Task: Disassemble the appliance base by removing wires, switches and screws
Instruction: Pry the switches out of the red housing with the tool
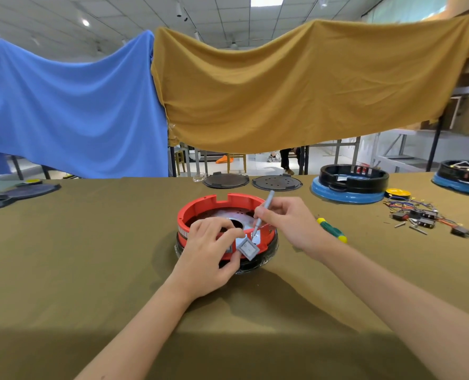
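While both forearms reach in from the near edge of the olive-covered table (pixel 63 270), the left hand (pixel 210 250) curls over the near rim of the red appliance base (pixel 200 207), its thumb and fingers pinching a grey rocker switch (pixel 247 248) that sits tilted at the base's near wall. The right hand (pixel 285 218) is closed around a slim grey screwdriver (pixel 263 212), held like a pen, with the tip angled down to a spot just behind the switch, inside the base. The base stands at the middle of the table on a black lower ring (pixel 266 259), open side up. Just beside the right wrist lies a green and yellow screwdriver (pixel 332 230). Farther right is a heap of removed wires and switches (pixel 425 215) with a few loose screws around it. Along the far edge lie two dark round plates (pixel 251 181), then a black and blue base (pixel 350 183), a yellow disc (pixel 397 193) next to it, and another blue-rimmed base (pixel 463 176) at the right border. Behind the table hang a blue cloth (pixel 71 111) and a mustard cloth (pixel 296 83).
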A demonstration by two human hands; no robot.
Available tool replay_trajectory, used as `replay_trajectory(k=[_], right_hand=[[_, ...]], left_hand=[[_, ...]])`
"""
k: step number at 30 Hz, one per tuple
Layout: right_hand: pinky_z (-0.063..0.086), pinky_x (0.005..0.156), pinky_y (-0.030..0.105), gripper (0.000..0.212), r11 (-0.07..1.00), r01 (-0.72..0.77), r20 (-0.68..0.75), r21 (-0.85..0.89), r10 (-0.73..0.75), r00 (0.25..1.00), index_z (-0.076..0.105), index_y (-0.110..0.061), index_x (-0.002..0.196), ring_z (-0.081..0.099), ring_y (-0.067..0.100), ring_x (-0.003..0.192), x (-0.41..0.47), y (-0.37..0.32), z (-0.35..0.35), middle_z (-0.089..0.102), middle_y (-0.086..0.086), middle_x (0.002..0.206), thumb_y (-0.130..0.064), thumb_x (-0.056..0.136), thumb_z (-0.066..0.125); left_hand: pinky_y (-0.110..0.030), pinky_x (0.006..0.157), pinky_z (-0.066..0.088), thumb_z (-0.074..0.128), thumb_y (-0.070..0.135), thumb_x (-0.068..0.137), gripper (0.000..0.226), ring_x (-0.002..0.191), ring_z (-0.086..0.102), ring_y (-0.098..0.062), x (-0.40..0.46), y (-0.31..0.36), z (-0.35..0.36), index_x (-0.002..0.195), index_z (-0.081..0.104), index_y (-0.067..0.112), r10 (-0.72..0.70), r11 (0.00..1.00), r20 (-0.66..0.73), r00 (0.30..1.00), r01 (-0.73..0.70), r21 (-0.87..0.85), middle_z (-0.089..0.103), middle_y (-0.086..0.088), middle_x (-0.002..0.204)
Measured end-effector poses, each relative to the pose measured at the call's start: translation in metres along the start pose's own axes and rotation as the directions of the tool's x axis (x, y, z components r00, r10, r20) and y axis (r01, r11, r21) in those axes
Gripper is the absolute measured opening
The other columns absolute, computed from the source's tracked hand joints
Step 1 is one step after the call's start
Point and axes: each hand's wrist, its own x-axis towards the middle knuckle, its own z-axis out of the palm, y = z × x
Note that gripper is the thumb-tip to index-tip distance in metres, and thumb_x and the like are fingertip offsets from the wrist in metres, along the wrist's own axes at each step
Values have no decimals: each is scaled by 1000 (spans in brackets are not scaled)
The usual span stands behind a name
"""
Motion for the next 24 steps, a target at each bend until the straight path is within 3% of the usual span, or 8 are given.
replay_trajectory(k=[4, 9, 16, 20, 22, 24], right_hand=[[47, 67, 10, 11, 991, 88, -153, 105, -71, 986, 74, -15, 86, 64, -3, 69, -16, 9, 11, 73, -9, 72, -16, 95, 66], [51, 69, 14, 10, 971, 103, -236, 215, -50, 970, 74, -15, 88, 69, 2, 75, -27, 24, 24, 76, -6, 78, -13, 94, 66], [52, 58, 18, 18, 941, 78, -260, 328, 11, 966, 74, -11, 94, 67, 8, 68, -29, 27, 23, 74, 6, 79, -25, 95, 64], [48, 54, 23, 29, 918, 121, -332, 377, 12, 943, 71, -10, 91, 57, 12, 59, -31, 25, 20, 62, 1, 63, -37, 91, 61], [40, 49, 25, 32, 926, 203, -409, 320, -58, 911, 66, -10, 91, 46, 13, 50, -34, 25, 20, 51, -2, 56, -40, 94, 56], [36, 45, 27, 32, 948, 295, -446, 117, -215, 869, 62, -14, 92, 41, 13, 45, -39, 26, 22, 46, -7, 53, -43, 101, 51]], left_hand=[[-38, 95, 39, 65, 25, 86, 37, 108, 56, -20, 1, 1, 1, 122, 62, 24, 74, 997, 36, 997, -75, 20, 59, 2, 112], [-39, 93, 42, 65, 27, 91, 26, 108, 56, -23, 2, 2, 1, 115, 67, 17, 129, 990, 65, 989, -133, 48, 60, -2, 115], [-34, 98, 43, 64, 20, 89, 23, 108, 59, -23, 3, 6, -2, 109, 67, 10, 149, 989, 75, 986, -149, -3, 63, -2, 113], [-34, 94, 46, 68, 12, 87, 17, 98, 61, -24, 4, 9, -2, 103, 70, 7, 222, 975, 37, 974, -222, 3, 66, -3, 104], [-33, 93, 46, 69, 9, 86, 18, 97, 59, -25, 3, 9, -2, 103, 70, 5, 206, 978, 3, 978, -206, -5, 64, -5, 102], [-33, 92, 46, 68, 7, 84, 22, 96, 56, -26, 3, 11, -2, 106, 68, 3, 177, 984, -31, 984, -178, -12, 63, -6, 102]])
